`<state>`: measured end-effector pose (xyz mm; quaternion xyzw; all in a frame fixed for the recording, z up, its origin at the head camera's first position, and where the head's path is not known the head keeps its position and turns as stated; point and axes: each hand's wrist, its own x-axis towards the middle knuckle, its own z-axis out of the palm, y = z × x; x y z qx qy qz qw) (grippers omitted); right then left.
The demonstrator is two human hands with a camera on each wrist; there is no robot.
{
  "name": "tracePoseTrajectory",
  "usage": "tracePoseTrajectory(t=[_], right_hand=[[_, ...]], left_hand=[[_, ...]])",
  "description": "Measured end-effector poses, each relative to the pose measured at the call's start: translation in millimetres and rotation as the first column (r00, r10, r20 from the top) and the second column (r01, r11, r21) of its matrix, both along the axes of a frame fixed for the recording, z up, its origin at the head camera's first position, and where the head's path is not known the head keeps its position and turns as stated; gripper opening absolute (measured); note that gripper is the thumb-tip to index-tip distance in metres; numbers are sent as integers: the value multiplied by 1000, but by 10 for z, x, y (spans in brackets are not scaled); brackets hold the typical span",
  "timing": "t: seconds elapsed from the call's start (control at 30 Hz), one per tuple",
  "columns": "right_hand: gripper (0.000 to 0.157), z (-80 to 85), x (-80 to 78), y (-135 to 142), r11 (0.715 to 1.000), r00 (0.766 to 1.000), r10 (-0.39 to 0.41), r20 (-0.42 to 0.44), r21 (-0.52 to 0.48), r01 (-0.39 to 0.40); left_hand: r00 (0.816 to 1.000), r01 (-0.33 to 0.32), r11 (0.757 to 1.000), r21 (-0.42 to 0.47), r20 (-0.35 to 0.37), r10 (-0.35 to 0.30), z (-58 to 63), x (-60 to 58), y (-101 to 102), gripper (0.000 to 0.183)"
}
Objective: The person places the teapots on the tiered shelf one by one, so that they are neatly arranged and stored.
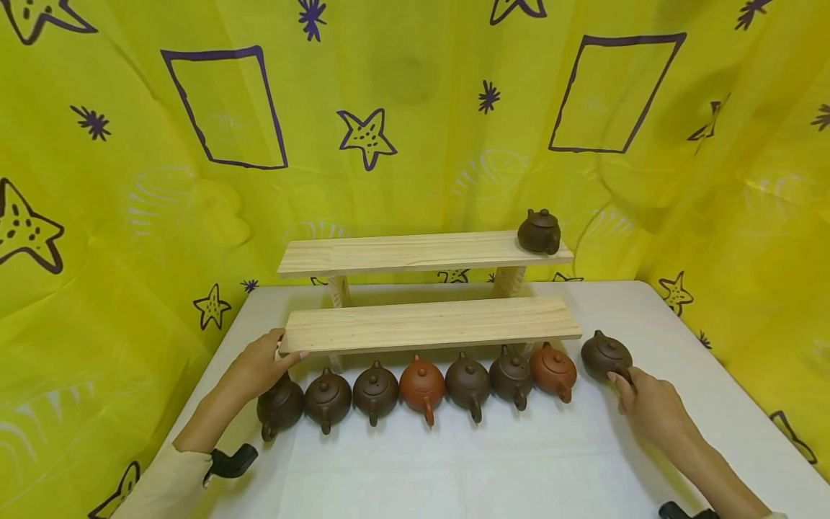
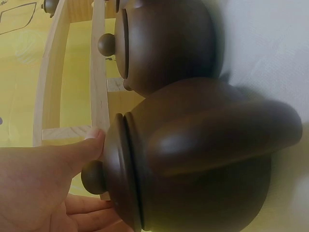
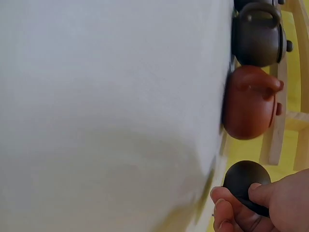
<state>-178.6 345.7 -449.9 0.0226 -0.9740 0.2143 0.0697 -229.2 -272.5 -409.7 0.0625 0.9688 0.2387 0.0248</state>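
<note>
Right hand pinches dark teapot by handle, right of row — lifted or resting, cannot tell. Left hand grips left end of lower board. Seemingly early: one pot on upper board, seven teapots unshelved.

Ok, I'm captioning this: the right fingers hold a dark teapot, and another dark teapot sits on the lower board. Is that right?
No: the head view shows the other teapot on the upper board, not the lower board. The right fingers do hold a dark teapot.
</note>
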Motion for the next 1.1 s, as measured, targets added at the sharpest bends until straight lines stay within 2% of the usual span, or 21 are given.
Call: tracePoseTrajectory(t=[0.2, 0.4, 0.57, 0.93, 1.1], right_hand=[[38, 168, -131, 64, 1000, 997, 13, -74, 7, -13], [41, 430, -274, 10, 1000, 999, 3, -49, -2, -3], [42, 572, -334, -151, 1000, 999, 28, -36, -12, -28], [39, 732, -336, -566, 993, 992, 118, -33, -15, -119], [39, 886, -376, -776, 987, 986, 157, -52, -19, -158]], left_hand=[[1000, 0, 1000, -1, 9, 0, 25, 4, 9, 78], [1000, -1, 1000, 5, 1, 1, 28, 2, 16, 76], [1000, -2, 1000, 2, -4, 2, 17, -4, 15, 75], [1000, 2, 1000, -7, 0, -2, 28, -6, 21, 76], [1000, 1, 1000, -16, -3, -1, 44, -1, 22, 75]])
